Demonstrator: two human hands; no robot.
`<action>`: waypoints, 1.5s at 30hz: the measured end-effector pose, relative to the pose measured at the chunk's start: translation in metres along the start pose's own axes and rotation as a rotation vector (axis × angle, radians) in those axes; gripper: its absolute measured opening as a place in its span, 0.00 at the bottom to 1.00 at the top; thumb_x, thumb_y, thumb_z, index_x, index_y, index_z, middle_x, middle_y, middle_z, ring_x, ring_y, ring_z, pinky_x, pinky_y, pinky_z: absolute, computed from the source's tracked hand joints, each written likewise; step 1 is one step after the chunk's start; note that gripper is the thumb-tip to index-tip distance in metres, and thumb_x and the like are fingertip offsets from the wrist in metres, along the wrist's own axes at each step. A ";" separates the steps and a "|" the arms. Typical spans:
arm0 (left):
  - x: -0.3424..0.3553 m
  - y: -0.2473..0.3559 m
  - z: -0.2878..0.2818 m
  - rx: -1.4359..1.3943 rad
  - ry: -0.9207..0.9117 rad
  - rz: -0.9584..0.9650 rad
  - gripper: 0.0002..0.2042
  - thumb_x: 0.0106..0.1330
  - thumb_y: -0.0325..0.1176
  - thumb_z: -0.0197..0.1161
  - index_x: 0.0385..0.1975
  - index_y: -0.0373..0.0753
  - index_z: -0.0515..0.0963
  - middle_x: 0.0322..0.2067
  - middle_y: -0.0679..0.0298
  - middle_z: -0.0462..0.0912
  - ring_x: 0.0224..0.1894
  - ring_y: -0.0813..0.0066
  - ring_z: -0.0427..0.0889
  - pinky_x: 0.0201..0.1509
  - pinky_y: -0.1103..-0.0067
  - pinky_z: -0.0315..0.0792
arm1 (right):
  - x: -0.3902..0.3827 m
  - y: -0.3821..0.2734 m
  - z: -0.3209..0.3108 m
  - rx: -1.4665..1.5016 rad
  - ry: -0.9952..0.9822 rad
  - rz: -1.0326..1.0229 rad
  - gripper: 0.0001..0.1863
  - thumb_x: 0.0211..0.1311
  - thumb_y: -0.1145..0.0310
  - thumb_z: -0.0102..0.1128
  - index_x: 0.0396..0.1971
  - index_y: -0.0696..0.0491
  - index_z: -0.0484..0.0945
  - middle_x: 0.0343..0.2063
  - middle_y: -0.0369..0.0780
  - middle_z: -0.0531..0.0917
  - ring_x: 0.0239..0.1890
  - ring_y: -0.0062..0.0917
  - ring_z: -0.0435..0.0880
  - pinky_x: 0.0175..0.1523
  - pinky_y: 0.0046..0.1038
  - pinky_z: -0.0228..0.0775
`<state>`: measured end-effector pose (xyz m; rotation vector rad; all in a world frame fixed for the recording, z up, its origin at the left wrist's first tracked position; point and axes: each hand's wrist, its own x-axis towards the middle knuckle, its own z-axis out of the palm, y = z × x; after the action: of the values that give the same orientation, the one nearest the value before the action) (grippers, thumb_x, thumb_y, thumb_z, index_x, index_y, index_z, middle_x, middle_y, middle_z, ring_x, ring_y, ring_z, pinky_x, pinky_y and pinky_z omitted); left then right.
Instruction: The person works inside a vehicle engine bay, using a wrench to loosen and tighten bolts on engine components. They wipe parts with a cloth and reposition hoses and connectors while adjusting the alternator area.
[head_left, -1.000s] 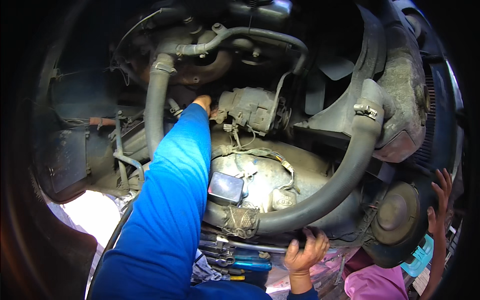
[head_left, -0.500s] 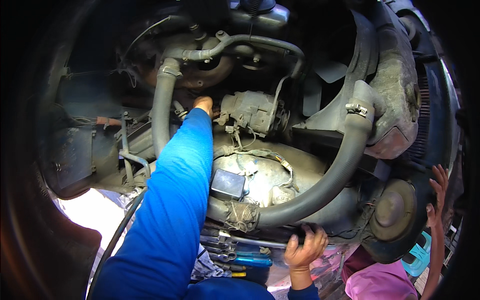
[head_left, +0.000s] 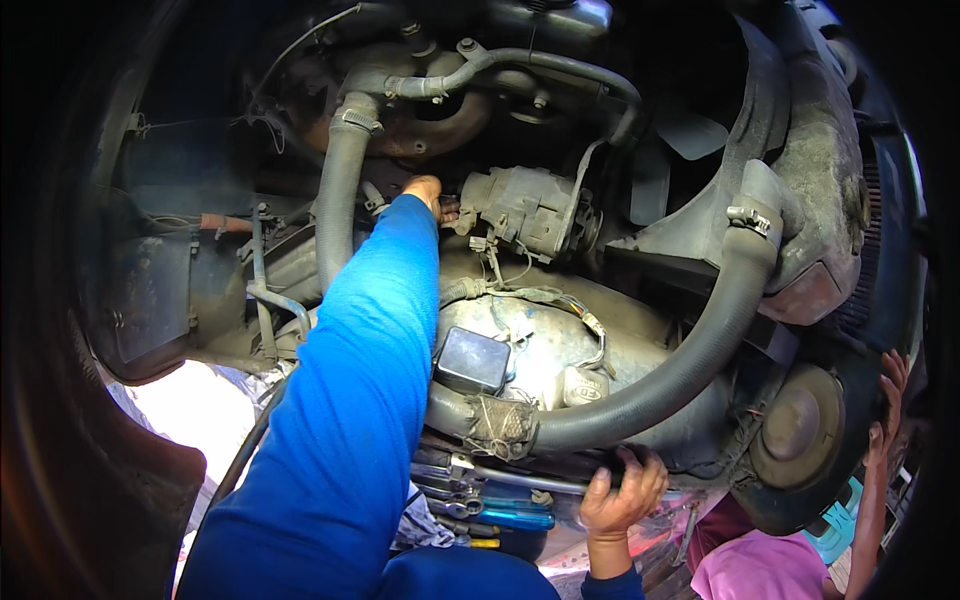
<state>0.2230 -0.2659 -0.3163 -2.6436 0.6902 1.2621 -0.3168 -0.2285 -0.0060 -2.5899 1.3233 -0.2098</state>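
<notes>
My left arm, in a blue sleeve, reaches deep into a vehicle's engine bay. At its end my left hand (head_left: pixel 430 194) is by the rear of a dusty alternator (head_left: pixel 522 208), its curled fingertips against that end. What they pinch there is hidden. A plug with thin wires hangs under the alternator (head_left: pixel 487 246). Lower right, my right hand (head_left: pixel 622 496) is closed over the metal edge (head_left: pixel 535 481) of the body, fingers bent over it and thumb alongside.
A thick radiator hose (head_left: pixel 690 365) curves across the front, wrapped at one spot. Another hose (head_left: pixel 345 190) stands left of my forearm. A black box (head_left: pixel 472 360) sits by wiring. Tools (head_left: pixel 480 510) lie below the edge. Another person in pink (head_left: pixel 765 572) raises a hand (head_left: pixel 885 400) at right.
The whole view has shifted, so the engine parts sit a little further right. More of my left fingers shows beside the alternator. My right hand keeps its place on the edge.
</notes>
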 end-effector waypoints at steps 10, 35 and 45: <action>0.003 0.008 0.004 0.007 0.007 0.006 0.12 0.61 0.35 0.76 0.44 0.43 0.91 0.48 0.63 0.91 0.52 0.66 0.89 0.55 0.73 0.83 | 0.000 0.001 0.001 0.022 -0.002 -0.001 0.28 0.69 0.42 0.52 0.42 0.56 0.84 0.46 0.50 0.83 0.53 0.48 0.79 0.62 0.48 0.64; -0.001 0.003 0.004 0.043 0.022 0.017 0.12 0.60 0.33 0.75 0.44 0.42 0.91 0.50 0.61 0.90 0.53 0.65 0.89 0.56 0.73 0.83 | 0.000 0.000 0.000 0.016 -0.007 0.000 0.27 0.69 0.44 0.53 0.42 0.55 0.84 0.46 0.50 0.82 0.53 0.48 0.79 0.63 0.48 0.64; 0.001 0.012 0.004 0.038 0.006 0.023 0.12 0.60 0.32 0.75 0.44 0.42 0.91 0.50 0.60 0.90 0.54 0.64 0.89 0.56 0.73 0.83 | 0.000 0.001 0.000 0.019 -0.001 -0.009 0.27 0.69 0.44 0.53 0.41 0.55 0.84 0.46 0.49 0.83 0.52 0.48 0.79 0.62 0.49 0.65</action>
<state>0.2149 -0.2756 -0.3188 -2.6177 0.7405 1.2342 -0.3173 -0.2291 -0.0064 -2.5802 1.3035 -0.2211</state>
